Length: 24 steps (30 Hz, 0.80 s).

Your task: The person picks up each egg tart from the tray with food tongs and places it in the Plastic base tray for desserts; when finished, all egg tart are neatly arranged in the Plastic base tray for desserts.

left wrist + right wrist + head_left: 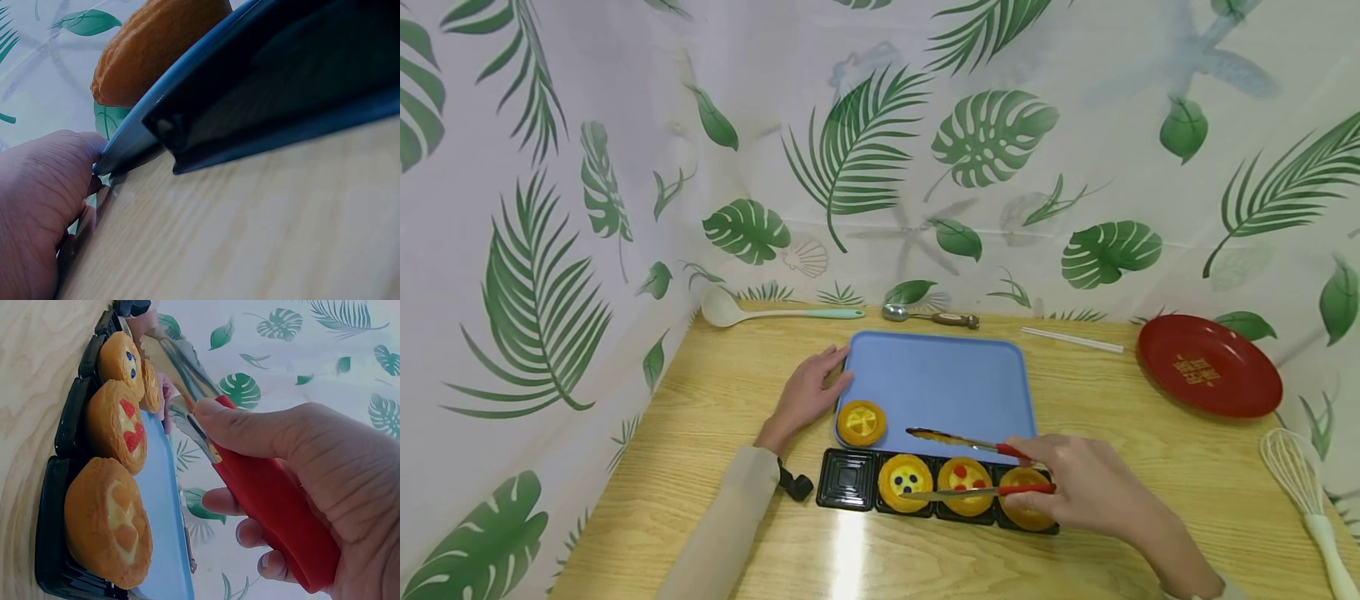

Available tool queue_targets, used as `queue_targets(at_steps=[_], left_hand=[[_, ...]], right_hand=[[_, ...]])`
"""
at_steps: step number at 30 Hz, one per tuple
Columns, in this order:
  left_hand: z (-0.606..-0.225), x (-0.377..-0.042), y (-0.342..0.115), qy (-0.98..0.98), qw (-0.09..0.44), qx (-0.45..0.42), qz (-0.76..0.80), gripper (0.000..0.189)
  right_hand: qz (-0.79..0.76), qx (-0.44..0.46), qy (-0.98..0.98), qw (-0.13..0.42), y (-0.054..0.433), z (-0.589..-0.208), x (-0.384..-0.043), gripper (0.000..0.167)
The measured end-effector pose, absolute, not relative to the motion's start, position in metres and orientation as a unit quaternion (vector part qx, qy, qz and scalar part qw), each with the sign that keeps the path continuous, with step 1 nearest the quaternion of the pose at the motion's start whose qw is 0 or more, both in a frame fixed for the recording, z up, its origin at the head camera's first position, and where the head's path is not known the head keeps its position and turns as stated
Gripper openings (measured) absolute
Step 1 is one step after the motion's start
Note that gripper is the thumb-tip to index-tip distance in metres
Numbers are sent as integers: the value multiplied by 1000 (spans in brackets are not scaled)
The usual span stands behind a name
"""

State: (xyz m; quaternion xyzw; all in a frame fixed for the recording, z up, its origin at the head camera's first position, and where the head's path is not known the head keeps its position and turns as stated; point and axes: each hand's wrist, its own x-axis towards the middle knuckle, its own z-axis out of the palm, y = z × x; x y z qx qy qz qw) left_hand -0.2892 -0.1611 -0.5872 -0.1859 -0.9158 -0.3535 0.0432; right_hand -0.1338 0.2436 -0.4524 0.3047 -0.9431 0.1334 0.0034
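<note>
My left hand (808, 390) holds the left edge of the blue tray (936, 379), thumb at the rim and fingers beside it. In the right hand (1078, 483) is a pair of red-handled tongs (272, 506); their metal arms are spread, with nothing gripped between them. Below the tongs lies a black plastic box (846, 479) of joined compartments. Its leftmost compartment is bare; the others hold a blueberry tart (895, 472), a strawberry tart (961, 472) and a tart with orange pieces (122, 519). A tart with yellow fruit pieces (861, 423) sits on the tray's near left corner.
Along the back lie a ladle (722, 310), a small metal spoon (895, 312) and white chopsticks (1071, 339). At the right are a red plate (1210, 367) and a whisk (1311, 492). A leaf-patterned curtain (880, 150) borders the wooden table (715, 375).
</note>
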Motion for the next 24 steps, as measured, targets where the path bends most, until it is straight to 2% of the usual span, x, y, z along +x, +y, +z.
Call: queue_targets(at_steps=[8, 17, 24], left_hand=[[-586, -288, -160, -914, 46, -185, -358, 56], [-588, -290, -161, -916, 38, -180, -355, 56], [-588, -290, -161, -918, 35, -179, -353, 56]], right_hand=[[199, 253, -947, 8, 245, -461, -133, 66], [241, 235, -940, 58, 237, -475, -137, 52], [204, 228, -952, 32, 226, -473, -147, 58]])
